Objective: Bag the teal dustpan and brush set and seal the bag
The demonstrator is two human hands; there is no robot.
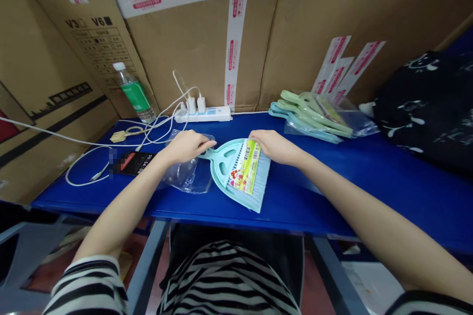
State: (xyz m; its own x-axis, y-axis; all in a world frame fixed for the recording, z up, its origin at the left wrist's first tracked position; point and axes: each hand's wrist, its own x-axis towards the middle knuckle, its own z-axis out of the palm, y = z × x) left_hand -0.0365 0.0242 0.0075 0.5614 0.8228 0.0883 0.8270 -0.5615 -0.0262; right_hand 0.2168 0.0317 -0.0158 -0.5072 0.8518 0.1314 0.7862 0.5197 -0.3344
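Head camera view, looking down at a blue table point(332, 182) with cardboard boxes point(199, 49) standing behind it. At the centre lies a light blue dustpan and brush set point(236, 172), its handle pointing to nine o'clock and a colourful label card across the bristles. The left hand point(186, 145) rests at nine o'clock of the set, fingers curled down over the handle tip and the mouth of a clear plastic bag point(183, 177) lying crumpled beneath it; whether it pinches handle, bag or both cannot be told. The right hand point(273, 146) sits at one o'clock of the set, fingers bent and touching the top edge of the brush by the label.

At two o'clock, well apart, a pile of green and blue dustpan sets point(314, 113) lies partly in clear bags. At eleven o'clock a white power strip point(203, 114) holds chargers, with white cables trailing left. A green-labelled water bottle point(133, 92) stands at ten o'clock, and a dark phone point(131, 162) lies at nine o'clock.
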